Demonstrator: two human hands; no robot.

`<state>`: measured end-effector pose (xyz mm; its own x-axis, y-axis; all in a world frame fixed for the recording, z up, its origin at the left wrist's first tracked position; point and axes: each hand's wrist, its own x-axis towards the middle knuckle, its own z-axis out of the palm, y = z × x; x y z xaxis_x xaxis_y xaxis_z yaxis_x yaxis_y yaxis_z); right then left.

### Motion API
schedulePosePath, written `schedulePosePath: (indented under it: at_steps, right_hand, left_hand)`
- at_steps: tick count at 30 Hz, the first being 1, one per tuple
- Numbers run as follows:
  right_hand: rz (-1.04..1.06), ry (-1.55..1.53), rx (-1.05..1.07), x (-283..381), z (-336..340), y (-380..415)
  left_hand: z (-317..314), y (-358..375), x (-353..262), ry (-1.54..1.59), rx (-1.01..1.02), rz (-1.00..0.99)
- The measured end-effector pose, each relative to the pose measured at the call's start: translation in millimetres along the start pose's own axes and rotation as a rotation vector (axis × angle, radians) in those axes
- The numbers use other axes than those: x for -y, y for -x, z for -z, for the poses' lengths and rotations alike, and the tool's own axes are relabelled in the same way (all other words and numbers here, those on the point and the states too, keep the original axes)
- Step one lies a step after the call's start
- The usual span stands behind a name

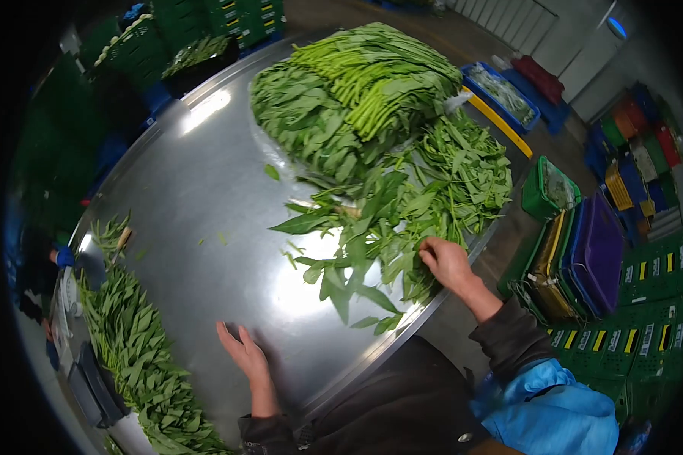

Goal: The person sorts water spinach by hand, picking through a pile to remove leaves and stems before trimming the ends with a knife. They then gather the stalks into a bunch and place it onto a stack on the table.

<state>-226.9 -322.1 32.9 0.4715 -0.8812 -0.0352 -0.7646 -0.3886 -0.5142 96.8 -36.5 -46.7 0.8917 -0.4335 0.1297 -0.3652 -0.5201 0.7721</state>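
Observation:
A metal table (197, 182) carries a large pile of leafy green stems (372, 91) at its far side. Loose leafy stems (463, 174) spread from that pile toward the near right edge. My right hand (446, 262) is at the edge of these loose stems, its fingers bent and pressed together; what they hold, if anything, is hidden. Over bare metal near the front edge, my left hand (244, 355) has its fingers stretched out and holds nothing. Another long row of leafy greens (140, 349) lies along the left side, with a knife-like tool (123, 241) beyond it.
Stacked crates (580, 258) stand right of the table beside a green crate (550, 188). A blue tray (501, 95) sits beyond the far right edge. At far left, a co-worker's blue-gloved hand (64, 256) shows near a scale (70, 292).

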Motion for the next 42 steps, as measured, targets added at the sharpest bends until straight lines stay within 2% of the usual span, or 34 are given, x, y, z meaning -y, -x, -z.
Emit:
schedulePosePath:
  at_steps: [3,7,9,12,14,16,18,19,20,23,25,26,29,31,32,34,36,37,38,39,40,42]
  right_hand:
    - [0.035,-0.103,-0.038,-24.2,5.0,-25.2]
    - [0.180,-0.329,-0.053,9.7,2.0,-79.1]
    - [0.331,-0.398,-0.077,29.4,-13.3,-110.0]
    - [0.382,-0.276,-0.020,49.2,-43.9,-141.1]
    - [0.348,0.094,0.134,48.0,-74.0,-156.4]
    - [0.320,0.049,0.175,48.1,-86.4,-157.9]
    - [0.332,0.067,0.131,43.6,-93.5,-154.8]
    - [0.327,0.090,0.231,44.5,-88.6,-154.6]
    - [0.335,0.081,0.239,44.7,-82.8,-152.7]
    - [0.400,0.092,0.193,49.6,-57.3,-144.3]
    - [0.367,-0.090,0.027,56.2,-33.3,-133.3]
    - [0.378,-0.085,0.038,60.9,-19.3,-127.6]
    - [0.289,-0.173,-0.031,64.8,0.8,-111.8]
    - [0.088,-0.760,-0.119,58.2,2.1,-100.2]
    - [0.084,-0.752,-0.116,54.2,2.8,-96.6]
    - [-0.006,-1.018,-0.145,47.8,1.5,-89.2]
    - [-0.054,-1.023,-0.127,49.4,-4.2,-80.1]
    - [-0.060,-1.067,-0.130,51.5,-9.5,-77.6]
    - [-0.067,-1.108,-0.132,53.2,-14.4,-74.5]
    - [-0.053,-1.124,-0.126,56.4,-19.3,-72.4]
    - [-0.060,-1.116,-0.125,60.3,-19.5,-69.3]
    - [-0.066,-1.172,-0.053,70.2,-17.6,-62.0]
  left_hand:
    - [-42.4,-8.6,-27.0,-0.025,0.091,-0.019]
    - [-104.6,-23.2,-58.0,0.018,0.144,-0.060]
    - [-133.0,-28.7,-85.7,0.032,0.144,-0.093]
    - [-153.8,-32.4,-130.1,0.035,0.205,-0.189]
    - [-158.2,-31.5,-152.4,0.044,0.224,-0.211]
    - [-158.1,-32.8,-159.7,0.054,0.219,-0.179]
    - [-155.7,-40.0,-138.5,0.039,0.179,-0.164]
    - [-152.7,-45.4,-124.7,0.030,0.143,-0.154]
    - [-146.1,-53.8,-110.6,0.018,0.136,-0.148]
    - [-119.0,-101.6,-61.4,-0.118,-0.050,-0.139]
    - [-106.2,-140.3,-30.5,-0.203,-0.084,-0.119]
    - [-100.1,-155.5,-15.2,-0.292,-0.105,-0.099]
    - [-92.4,-198.5,10.9,-0.400,0.001,0.002]
    - [-101.6,-208.9,-0.1,-0.483,0.034,-0.027]
    - [-106.6,-205.7,-7.3,-0.568,0.061,-0.068]
    - [-142.0,-168.3,-21.6,-0.367,0.117,-0.274]
    - [-177.5,-97.4,-64.0,-0.181,0.226,-0.438]
    - [-190.7,-61.1,-84.1,0.152,0.401,-0.386]
    - [-182.5,-29.1,-118.5,0.222,0.616,-0.377]
    - [-175.0,-8.1,-142.9,0.241,0.716,-0.379]
    - [-166.5,-2.8,-156.3,0.234,0.689,-0.491]
    - [-168.7,-11.8,-135.2,0.344,0.565,-0.354]
